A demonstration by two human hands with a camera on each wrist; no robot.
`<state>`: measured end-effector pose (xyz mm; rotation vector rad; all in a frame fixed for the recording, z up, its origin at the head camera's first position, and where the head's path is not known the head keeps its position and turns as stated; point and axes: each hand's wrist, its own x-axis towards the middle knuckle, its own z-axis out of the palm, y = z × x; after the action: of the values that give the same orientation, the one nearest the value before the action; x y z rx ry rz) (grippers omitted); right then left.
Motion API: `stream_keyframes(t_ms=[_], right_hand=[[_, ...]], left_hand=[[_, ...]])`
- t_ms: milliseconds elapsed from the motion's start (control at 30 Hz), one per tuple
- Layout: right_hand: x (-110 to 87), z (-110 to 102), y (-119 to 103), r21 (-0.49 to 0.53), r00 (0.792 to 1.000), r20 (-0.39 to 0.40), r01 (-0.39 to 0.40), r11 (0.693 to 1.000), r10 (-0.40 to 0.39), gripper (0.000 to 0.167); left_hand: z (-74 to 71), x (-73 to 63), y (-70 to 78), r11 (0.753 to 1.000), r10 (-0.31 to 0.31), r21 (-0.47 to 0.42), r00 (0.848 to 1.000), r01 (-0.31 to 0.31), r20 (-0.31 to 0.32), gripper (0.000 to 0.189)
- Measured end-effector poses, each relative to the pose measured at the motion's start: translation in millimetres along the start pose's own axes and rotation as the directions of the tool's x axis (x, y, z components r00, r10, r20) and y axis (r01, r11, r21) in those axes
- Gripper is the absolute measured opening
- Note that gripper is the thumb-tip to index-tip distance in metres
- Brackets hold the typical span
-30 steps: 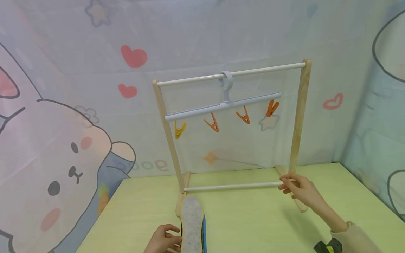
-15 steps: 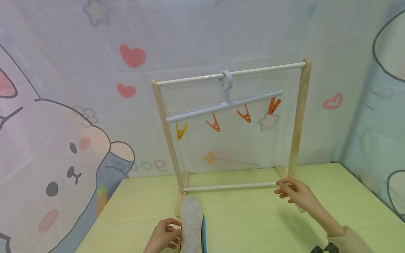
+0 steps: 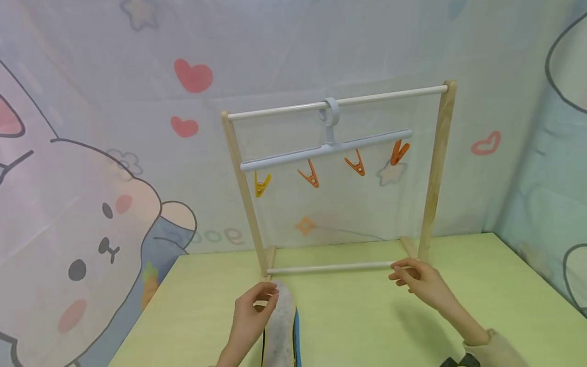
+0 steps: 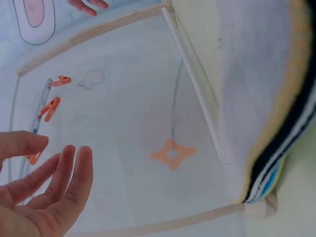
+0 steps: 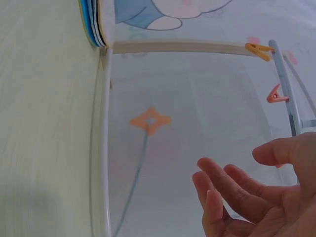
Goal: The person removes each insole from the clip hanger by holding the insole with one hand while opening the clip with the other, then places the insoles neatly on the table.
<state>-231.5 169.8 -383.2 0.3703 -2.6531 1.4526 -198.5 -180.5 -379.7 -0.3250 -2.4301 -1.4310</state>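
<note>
A stack of insoles (image 3: 282, 336), grey felt on top with yellow, black and blue edges below, lies lengthwise at the front left of the table. My left hand (image 3: 249, 316) hovers over its left side, fingers loosely bent and holding nothing. In the left wrist view, thumb and fingers stand apart. My right hand (image 3: 424, 288) is raised in front of the rack's right post (image 3: 437, 173), relaxed, with nothing between thumb and fingers. A pale blue hanger (image 3: 329, 149) hangs from the rack's top rail (image 3: 385, 97), carrying a yellow clip (image 3: 260, 185) and several orange clips (image 3: 356, 165).
The rack's white lower bar (image 3: 335, 267) crosses close above the green table (image 3: 357, 316), between wooden feet. The far end of the insole stack reaches near the left foot. A printed cloth backdrop (image 3: 114, 214) stands directly behind the table.
My left hand has risen from beside the insole stack and moved forward, now overlapping it. The right hand has drifted slightly left. The hanger tilts a little differently.
</note>
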Motion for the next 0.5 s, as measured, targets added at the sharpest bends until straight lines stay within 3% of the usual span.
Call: stream_keyframes(t_ms=[200, 500], right_hand=[[1.5, 6.7, -4.0, -0.053, 0.997, -0.038, 0.058, 0.997, -0.061, 0.023], [2.2, 15.2, -8.0, -0.094, 0.994, -0.095, 0.049, 0.994, -0.058, 0.024]], left_hand=[[11.2, 3.6, 5.2, 0.982, 0.179, 0.074, 0.983, -0.176, -0.04, 0.019], [19.7, 11.8, 17.4, 0.938, 0.32, 0.175, 0.942, -0.3, -0.098, 0.02]])
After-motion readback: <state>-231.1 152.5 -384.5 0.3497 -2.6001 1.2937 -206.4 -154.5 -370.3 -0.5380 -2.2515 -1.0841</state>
